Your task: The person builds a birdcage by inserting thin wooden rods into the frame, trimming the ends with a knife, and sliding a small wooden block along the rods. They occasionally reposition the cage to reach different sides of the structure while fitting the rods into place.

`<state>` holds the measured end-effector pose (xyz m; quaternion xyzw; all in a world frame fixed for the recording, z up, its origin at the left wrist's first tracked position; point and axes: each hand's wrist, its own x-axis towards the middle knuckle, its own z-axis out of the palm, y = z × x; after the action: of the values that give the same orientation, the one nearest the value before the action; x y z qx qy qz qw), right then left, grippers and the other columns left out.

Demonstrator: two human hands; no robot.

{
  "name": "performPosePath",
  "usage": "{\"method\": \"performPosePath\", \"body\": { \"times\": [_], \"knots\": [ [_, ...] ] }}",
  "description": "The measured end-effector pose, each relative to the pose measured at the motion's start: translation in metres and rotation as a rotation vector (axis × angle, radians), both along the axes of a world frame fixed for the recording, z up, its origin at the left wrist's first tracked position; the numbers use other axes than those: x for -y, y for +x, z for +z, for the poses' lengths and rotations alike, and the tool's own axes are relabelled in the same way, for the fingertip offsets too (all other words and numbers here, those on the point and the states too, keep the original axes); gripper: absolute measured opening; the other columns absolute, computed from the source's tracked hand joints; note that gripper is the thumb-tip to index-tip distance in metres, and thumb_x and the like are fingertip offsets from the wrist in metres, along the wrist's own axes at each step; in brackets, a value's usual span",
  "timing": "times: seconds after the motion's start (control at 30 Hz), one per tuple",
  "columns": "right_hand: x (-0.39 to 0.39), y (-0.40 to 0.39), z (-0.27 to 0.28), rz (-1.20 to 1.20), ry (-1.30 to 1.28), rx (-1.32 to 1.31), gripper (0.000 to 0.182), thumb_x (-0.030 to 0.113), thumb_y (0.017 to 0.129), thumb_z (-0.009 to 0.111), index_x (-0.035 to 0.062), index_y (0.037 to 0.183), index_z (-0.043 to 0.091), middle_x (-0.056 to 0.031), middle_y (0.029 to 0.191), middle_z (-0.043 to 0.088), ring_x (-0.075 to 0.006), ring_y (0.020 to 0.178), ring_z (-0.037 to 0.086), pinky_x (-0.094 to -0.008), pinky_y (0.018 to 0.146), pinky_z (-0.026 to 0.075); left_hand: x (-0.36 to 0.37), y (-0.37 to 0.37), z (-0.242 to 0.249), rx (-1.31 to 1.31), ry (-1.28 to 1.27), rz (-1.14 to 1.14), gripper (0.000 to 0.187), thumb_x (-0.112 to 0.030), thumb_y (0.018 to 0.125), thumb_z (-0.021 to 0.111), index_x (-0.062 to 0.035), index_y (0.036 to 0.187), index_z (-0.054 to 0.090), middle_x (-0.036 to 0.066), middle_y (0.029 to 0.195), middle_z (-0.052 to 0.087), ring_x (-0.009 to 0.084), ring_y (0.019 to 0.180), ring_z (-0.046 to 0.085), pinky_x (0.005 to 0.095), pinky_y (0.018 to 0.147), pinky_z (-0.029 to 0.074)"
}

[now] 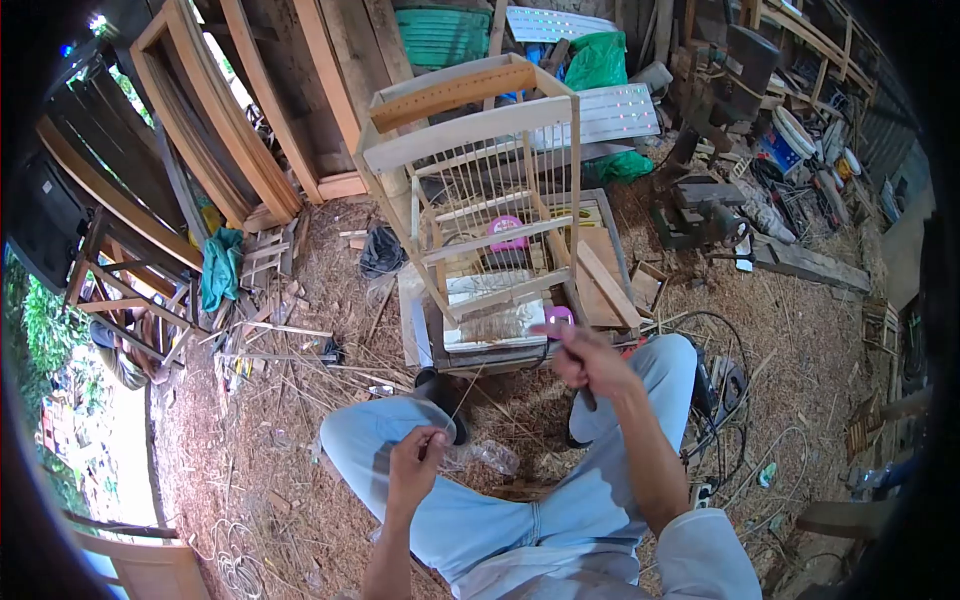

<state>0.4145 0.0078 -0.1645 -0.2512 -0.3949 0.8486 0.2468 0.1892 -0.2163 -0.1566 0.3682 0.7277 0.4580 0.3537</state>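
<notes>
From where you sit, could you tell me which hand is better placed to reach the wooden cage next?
Probably the right hand: it is raised just before the wooden cage, while the left hand sits lower, pinching a thin stick.

Wooden cage frames: one, standing on the low workbench.
Hands: two, left hand and right hand, both in front of the cage frame.
Thin sticks held: one, pinched in the left hand (very fine, hard to follow).
Pink things: two, a tub behind the cage bars and a smaller piece by the right hand.
Green sacks: two, one behind the cage frame, one to its left.
</notes>
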Motion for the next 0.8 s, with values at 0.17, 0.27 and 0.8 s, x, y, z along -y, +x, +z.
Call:
{"method": "performPosePath", "body": {
  "times": [0.17,0.27,0.8],
  "knots": [
    [0.056,-0.046,-0.010,0.128,0.149,0.054,0.033,0.030,0.102,0.046,0.0017,0.114,0.060,0.0043,0.059,0.039,-0.0047,0.049,0.033,-0.0207,0.043,0.026,-0.023,0.024,0.007,-0.079,0.029,-0.064,0.010,-0.008,0.093,0.059,0.0000,0.097,0.064,0.001,0.073,0.061,0.0050,0.064,0.051,0.0223,0.058,0.042],
    [0.047,-0.045,-0.011,0.282,0.020,-0.025,0.034,0.029,0.101,0.048,0.0000,0.111,0.061,0.0044,0.059,0.041,-0.0052,0.050,0.035,-0.0213,0.043,0.027,-0.023,0.030,0.006,-0.163,-0.019,-0.156,0.009,-0.006,0.093,0.058,-0.0004,0.097,0.064,0.001,0.075,0.060,0.0057,0.067,0.051,0.0230,0.060,0.042],
    [0.024,-0.019,-0.023,0.150,0.043,0.012,0.031,0.027,0.101,0.048,0.0079,0.123,0.058,0.0050,0.063,0.046,-0.0045,0.048,0.035,-0.0213,0.041,0.024,-0.014,0.019,-0.007,-0.101,0.102,0.000,0.010,-0.008,0.091,0.060,-0.0019,0.099,0.063,0.006,0.069,0.063,0.0076,0.062,0.059,0.0244,0.057,0.046]
  ]
}}
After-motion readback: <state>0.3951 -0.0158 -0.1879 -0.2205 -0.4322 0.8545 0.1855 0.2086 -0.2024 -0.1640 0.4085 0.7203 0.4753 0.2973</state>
